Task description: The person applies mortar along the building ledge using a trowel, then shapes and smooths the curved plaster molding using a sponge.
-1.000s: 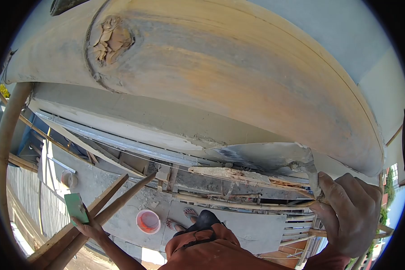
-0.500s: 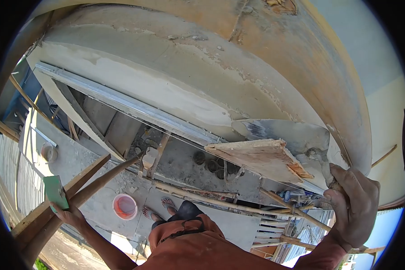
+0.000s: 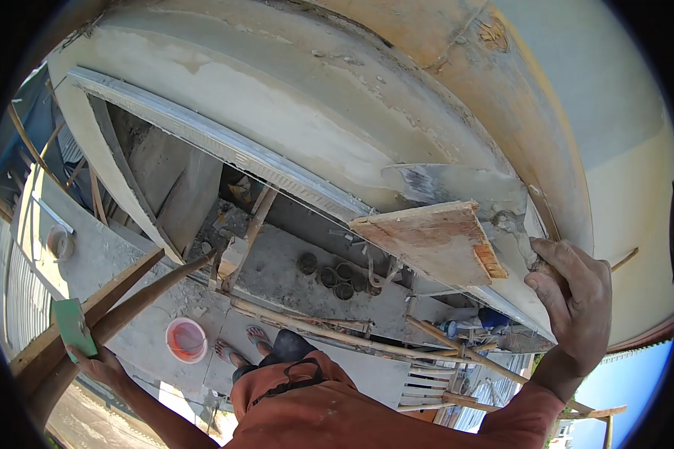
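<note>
My left hand [image 3: 97, 367] is closed on a green rectangular block [image 3: 73, 328] at the lower left, beside two wooden poles [image 3: 127, 305]. On the right, my right hand [image 3: 573, 288] has its fingers curled round the handle end of a trowel [image 3: 520, 238], whose details are partly hidden by wet grey plaster. The trowel's grey blade [image 3: 457, 182] lies along the pale curved wall [image 3: 277, 97]. Just below it, a plaster-stained wooden board [image 3: 434, 241] rests at the metal strip [image 3: 225, 150] along the wall's lower edge.
A pink bucket [image 3: 186, 340] stands on the floor beside my feet. Several dark round pots [image 3: 343, 272] sit beyond a bamboo rail [image 3: 337, 337]. Bamboo poles [image 3: 475, 363] cross at the lower right. A pale round container [image 3: 60, 242] is at the left.
The view has shifted, so most things appear further left. My right hand and the trowel appear slightly higher and further left. Both hands keep their holds.
</note>
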The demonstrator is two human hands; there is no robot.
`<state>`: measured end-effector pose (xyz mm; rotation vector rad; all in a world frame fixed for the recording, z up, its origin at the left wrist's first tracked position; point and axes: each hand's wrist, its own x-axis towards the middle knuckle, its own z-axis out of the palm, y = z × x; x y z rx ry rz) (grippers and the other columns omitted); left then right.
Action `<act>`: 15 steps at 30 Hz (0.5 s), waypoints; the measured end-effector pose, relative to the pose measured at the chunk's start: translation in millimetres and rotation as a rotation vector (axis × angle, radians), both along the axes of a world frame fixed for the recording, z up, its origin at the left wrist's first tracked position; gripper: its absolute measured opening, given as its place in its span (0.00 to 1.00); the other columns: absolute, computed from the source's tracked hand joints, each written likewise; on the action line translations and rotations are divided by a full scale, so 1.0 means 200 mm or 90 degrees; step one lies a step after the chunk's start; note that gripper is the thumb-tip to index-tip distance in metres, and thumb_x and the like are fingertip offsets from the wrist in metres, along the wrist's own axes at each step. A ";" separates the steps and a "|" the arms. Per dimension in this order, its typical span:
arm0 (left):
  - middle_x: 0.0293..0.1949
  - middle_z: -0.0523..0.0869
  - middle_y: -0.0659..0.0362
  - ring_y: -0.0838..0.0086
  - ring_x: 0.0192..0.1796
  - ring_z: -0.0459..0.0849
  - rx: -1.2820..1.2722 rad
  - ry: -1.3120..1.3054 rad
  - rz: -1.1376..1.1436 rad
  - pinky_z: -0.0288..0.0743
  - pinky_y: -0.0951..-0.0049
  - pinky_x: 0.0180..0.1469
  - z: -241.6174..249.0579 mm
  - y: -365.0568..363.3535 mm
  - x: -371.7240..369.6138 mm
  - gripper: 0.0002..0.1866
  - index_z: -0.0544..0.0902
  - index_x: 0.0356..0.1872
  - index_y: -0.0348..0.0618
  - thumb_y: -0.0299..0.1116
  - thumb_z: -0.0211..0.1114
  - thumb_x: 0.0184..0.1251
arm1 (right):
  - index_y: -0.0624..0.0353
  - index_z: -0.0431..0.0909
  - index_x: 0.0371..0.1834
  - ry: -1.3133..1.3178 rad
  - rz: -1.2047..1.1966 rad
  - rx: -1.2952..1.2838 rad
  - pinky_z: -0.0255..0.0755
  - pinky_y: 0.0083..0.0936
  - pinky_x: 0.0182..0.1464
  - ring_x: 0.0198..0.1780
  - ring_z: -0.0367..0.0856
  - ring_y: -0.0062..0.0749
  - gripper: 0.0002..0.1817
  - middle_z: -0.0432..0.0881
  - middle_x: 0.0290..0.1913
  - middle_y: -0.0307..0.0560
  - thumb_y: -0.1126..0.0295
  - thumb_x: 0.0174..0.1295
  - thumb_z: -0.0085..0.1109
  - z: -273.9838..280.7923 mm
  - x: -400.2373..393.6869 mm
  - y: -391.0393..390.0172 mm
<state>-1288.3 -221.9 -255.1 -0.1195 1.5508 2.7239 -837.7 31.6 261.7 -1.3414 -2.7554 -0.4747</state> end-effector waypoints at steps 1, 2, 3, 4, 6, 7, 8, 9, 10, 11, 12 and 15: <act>0.66 0.70 0.38 0.52 0.66 0.75 0.001 -0.002 0.000 0.75 0.57 0.70 -0.02 -0.01 0.00 0.26 0.63 0.71 0.26 0.38 0.47 0.85 | 0.70 0.83 0.43 0.016 0.005 0.006 0.72 0.33 0.29 0.27 0.84 0.47 0.18 0.84 0.30 0.56 0.68 0.54 0.72 -0.01 -0.01 0.00; 0.66 0.69 0.38 0.52 0.67 0.73 -0.105 0.042 0.007 0.75 0.57 0.70 -0.05 -0.02 -0.01 0.27 0.63 0.71 0.26 0.39 0.48 0.84 | 0.70 0.83 0.43 0.015 0.005 0.008 0.72 0.33 0.29 0.27 0.84 0.47 0.18 0.84 0.30 0.56 0.68 0.54 0.72 -0.02 -0.02 0.00; 0.67 0.68 0.37 0.52 0.69 0.71 -0.211 0.086 0.015 0.75 0.58 0.70 -0.08 -0.04 -0.01 0.27 0.62 0.72 0.26 0.39 0.49 0.84 | 0.69 0.83 0.43 0.021 0.005 0.013 0.73 0.34 0.29 0.27 0.85 0.47 0.17 0.85 0.31 0.57 0.67 0.55 0.72 -0.02 -0.02 0.00; 0.67 0.68 0.37 0.52 0.69 0.71 -0.210 0.084 0.014 0.75 0.58 0.70 -0.10 -0.06 -0.02 0.27 0.62 0.72 0.26 0.39 0.49 0.84 | 0.69 0.83 0.42 0.025 0.004 0.018 0.73 0.35 0.30 0.28 0.85 0.47 0.17 0.85 0.32 0.57 0.67 0.56 0.72 -0.02 -0.03 -0.01; 0.69 0.67 0.42 0.55 0.70 0.69 -0.041 0.069 -0.028 0.70 0.58 0.74 -0.09 -0.06 -0.02 0.32 0.63 0.71 0.26 0.46 0.54 0.82 | 0.68 0.83 0.42 0.006 -0.004 0.032 0.73 0.35 0.30 0.28 0.85 0.47 0.16 0.85 0.32 0.57 0.68 0.56 0.71 -0.02 -0.04 -0.01; 0.69 0.67 0.42 0.55 0.70 0.69 -0.039 0.068 -0.029 0.70 0.58 0.74 -0.08 -0.06 -0.01 0.32 0.63 0.71 0.26 0.46 0.54 0.82 | 0.67 0.84 0.42 -0.012 -0.010 0.043 0.74 0.36 0.30 0.28 0.85 0.48 0.15 0.86 0.32 0.57 0.68 0.57 0.71 -0.02 -0.04 -0.01; 0.69 0.67 0.42 0.55 0.70 0.69 -0.009 0.012 -0.013 0.69 0.58 0.74 0.02 -0.01 0.02 0.32 0.63 0.71 0.26 0.46 0.53 0.82 | 0.67 0.84 0.42 -0.014 -0.011 0.045 0.74 0.36 0.30 0.28 0.85 0.48 0.15 0.86 0.32 0.57 0.68 0.57 0.71 -0.02 -0.04 -0.01; 0.70 0.66 0.41 0.55 0.70 0.69 0.023 -0.043 0.005 0.68 0.58 0.75 0.07 0.02 0.05 0.32 0.63 0.71 0.27 0.46 0.53 0.82 | 0.67 0.84 0.42 -0.013 -0.015 0.034 0.73 0.37 0.30 0.28 0.85 0.48 0.14 0.86 0.32 0.57 0.68 0.57 0.71 -0.02 -0.04 -0.01; 0.70 0.66 0.41 0.55 0.70 0.69 0.024 -0.045 0.007 0.68 0.58 0.75 0.07 0.02 0.06 0.32 0.63 0.71 0.27 0.46 0.53 0.82 | 0.66 0.84 0.42 -0.012 -0.018 0.023 0.73 0.37 0.30 0.28 0.85 0.48 0.14 0.87 0.33 0.56 0.68 0.58 0.71 -0.02 -0.04 0.00; 0.70 0.66 0.42 0.55 0.71 0.69 0.018 -0.042 0.010 0.68 0.57 0.75 0.07 0.03 0.06 0.32 0.63 0.71 0.27 0.46 0.53 0.82 | 0.66 0.84 0.42 -0.012 -0.016 0.025 0.73 0.37 0.30 0.28 0.85 0.48 0.14 0.87 0.33 0.56 0.68 0.58 0.71 -0.02 -0.04 -0.01; 0.70 0.66 0.42 0.55 0.71 0.68 0.012 -0.037 0.013 0.67 0.57 0.75 0.07 0.03 0.07 0.32 0.63 0.72 0.27 0.46 0.53 0.82 | 0.69 0.83 0.42 -0.021 -0.031 0.012 0.73 0.36 0.32 0.28 0.84 0.49 0.14 0.85 0.32 0.58 0.68 0.59 0.70 -0.01 -0.04 -0.01; 0.70 0.65 0.42 0.54 0.72 0.68 0.031 -0.056 0.005 0.67 0.57 0.76 0.11 0.06 0.09 0.32 0.62 0.72 0.28 0.46 0.52 0.83 | 0.71 0.83 0.43 -0.050 -0.043 -0.003 0.73 0.34 0.34 0.28 0.83 0.50 0.16 0.84 0.32 0.59 0.68 0.59 0.69 0.02 -0.01 -0.02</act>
